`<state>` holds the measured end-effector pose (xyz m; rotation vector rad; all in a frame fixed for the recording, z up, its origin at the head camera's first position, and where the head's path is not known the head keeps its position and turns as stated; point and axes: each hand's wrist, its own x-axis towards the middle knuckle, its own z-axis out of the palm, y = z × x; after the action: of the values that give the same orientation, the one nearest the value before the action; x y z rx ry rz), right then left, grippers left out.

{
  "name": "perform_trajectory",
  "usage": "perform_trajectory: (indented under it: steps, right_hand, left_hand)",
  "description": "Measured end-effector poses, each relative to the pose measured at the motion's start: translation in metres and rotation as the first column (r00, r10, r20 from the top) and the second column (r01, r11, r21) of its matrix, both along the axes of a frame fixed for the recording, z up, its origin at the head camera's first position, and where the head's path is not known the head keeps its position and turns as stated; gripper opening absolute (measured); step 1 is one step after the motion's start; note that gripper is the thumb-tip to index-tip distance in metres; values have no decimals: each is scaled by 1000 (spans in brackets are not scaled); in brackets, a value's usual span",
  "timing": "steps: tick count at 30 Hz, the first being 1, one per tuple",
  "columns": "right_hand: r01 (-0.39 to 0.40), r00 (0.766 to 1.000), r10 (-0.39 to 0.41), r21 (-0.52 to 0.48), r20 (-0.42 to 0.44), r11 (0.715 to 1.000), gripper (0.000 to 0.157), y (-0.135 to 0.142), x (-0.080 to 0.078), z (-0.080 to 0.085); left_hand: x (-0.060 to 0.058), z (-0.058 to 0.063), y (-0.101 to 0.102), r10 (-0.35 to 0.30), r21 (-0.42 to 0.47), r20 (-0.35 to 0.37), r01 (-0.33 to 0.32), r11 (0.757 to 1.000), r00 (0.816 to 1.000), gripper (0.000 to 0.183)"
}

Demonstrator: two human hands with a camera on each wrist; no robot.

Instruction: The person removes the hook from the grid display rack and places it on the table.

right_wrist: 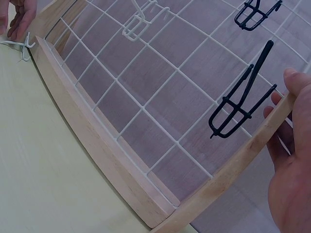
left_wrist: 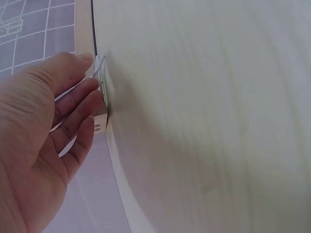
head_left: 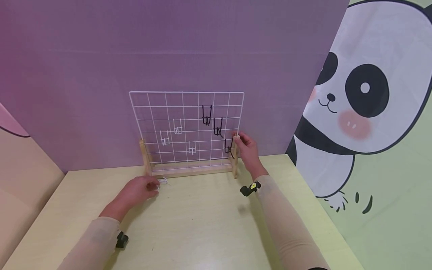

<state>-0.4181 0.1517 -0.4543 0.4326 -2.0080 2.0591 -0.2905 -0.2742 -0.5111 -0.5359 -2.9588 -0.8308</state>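
A white wire grid rack (head_left: 187, 92) stands upright in a wooden base (head_left: 195, 173) on the table. My right hand (head_left: 248, 150) grips its right wooden post (right_wrist: 243, 158), thumb in front and fingers behind. Black wire hooks (head_left: 217, 128) hang on the grid's right half, the lowest one beside that hand. White wire hooks (head_left: 177, 128) hang further left. At the base's front left corner, another white hook (right_wrist: 22, 44) lies on the table. My left hand (head_left: 140, 191) is right beside it, fingers loosely bent and thumb apart; the wire is partly hidden by the fingertips (left_wrist: 92, 87).
The pale wooden table (head_left: 202, 225) extends in front of the rack. Close behind the rack rises a purple backdrop (head_left: 185, 45). A wall with a panda picture (head_left: 364, 93) is on the right.
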Motion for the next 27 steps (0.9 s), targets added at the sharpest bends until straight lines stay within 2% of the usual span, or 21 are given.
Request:
perform_trajectory:
  steps: [7,14,19,23,27]
  right_hand:
    - [13,1000,-13,5,-1,1000,33,1,-1,-1]
    - [15,1000,-15,0,-18,1000,34,1,-4,-4]
    - [15,1000,-15,-9,-9,1000,34,0,-6,-6]
    - [13,1000,-13,-8,4,1000,35,0,-5,-6]
    - [7,1000,-7,-1,-1,1000,34,1,-5,-5]
  left_hand:
    - [0,2,1,-2,31,-1,2,1000,1000,22]
    - [-1,4,3,45,97,12,-46,994,999,23]
    - [-2,11,6,84,160,-74,-71,984,994,23]
    - [-2,24,13,165,242,-153,-125,962,974,20]
    - [-4,38,21,253,371,-188,-170,913,949,21]
